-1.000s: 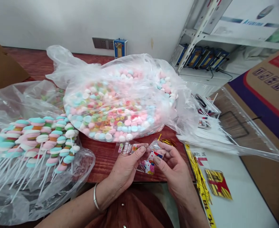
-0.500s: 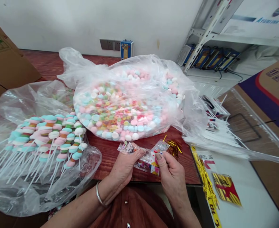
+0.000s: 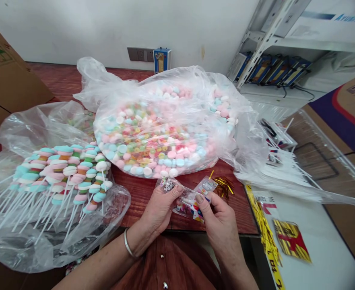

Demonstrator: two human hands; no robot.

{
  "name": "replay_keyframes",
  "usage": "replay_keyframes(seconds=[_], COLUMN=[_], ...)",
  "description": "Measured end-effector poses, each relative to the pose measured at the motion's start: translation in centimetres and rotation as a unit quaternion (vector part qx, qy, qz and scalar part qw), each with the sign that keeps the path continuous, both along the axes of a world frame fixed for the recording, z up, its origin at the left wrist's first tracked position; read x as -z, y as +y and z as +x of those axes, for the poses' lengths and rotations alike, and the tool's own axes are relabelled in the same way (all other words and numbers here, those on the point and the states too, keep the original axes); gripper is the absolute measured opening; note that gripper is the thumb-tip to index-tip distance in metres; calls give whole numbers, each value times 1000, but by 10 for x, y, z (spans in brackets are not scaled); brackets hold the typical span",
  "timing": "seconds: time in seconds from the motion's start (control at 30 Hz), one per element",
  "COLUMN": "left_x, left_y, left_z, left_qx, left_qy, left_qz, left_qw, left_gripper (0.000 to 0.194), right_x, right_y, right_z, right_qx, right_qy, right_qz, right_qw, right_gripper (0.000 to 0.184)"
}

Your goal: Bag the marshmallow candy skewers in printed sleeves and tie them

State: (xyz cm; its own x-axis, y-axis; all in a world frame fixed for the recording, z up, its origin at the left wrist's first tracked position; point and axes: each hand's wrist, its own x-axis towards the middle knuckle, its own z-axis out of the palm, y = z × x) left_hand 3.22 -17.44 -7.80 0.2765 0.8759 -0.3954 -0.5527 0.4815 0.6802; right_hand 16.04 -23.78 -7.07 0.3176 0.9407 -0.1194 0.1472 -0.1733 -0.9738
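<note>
Clear packet (image 3: pixel 187 196): it is lying directly between my two hands, over the near part of the surface (image 3: pixel 240 215).
Long axis: it is running roughly crosswise from hand to hand, dipping slightly toward my right; my fingers are hiding its full outline.
Left hand (image 3: pixel 157 209): my fingers are pinching the printed end, thumb on top, the lettering poking out on the far side.
Right hand (image 3: pixel 221 215): my thumb and fingers are closing together on the other end.
Nearer hand: neither, since both are touching the plastic.
Colourful packets (image 3: pixel 182 208): they are lying just on the near side.
Gold strips (image 3: pixel 224 186): they are resting just beyond my right fingers.
</note>
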Motion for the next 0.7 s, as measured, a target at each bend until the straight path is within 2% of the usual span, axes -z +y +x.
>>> replay_keyframes(seconds=[0.1,0.17,0.27,0.33,0.43,0.57,0.7], left_x=[4,7,11,12,10,3,-6], left_y=[2,3,3,3,2,-2,-7], left_z=[1,2,2,2,2,1,-3], left_qx=[-17,-17,-20,-19,-5,-20,37], left_qy=[-78,-107,-120,-121,-118,-99,-74], left_qz=[-67,-111,-147,-147,-135,-77,-53], left_qw=[995,988,982,981,984,992,995], left_gripper=[39,41,41,40,38,35,37], right_x=[-6,-7,-9,-10,-11,-4,5], right_y=[-2,-6,-12,-14,-12,-9,-15], right_z=[-2,-3,-5,-7,-12,-14,-11], right_qx=[17,46,67,52,26,15,8], right_qy=[-44,-84,-172,-230,-291,-298,-288], right_qz=[50,115,223,261,256,231,241], right_qw=[998,989,957,936,921,926,927], right_gripper=[31,24,30,30,30,18,23])
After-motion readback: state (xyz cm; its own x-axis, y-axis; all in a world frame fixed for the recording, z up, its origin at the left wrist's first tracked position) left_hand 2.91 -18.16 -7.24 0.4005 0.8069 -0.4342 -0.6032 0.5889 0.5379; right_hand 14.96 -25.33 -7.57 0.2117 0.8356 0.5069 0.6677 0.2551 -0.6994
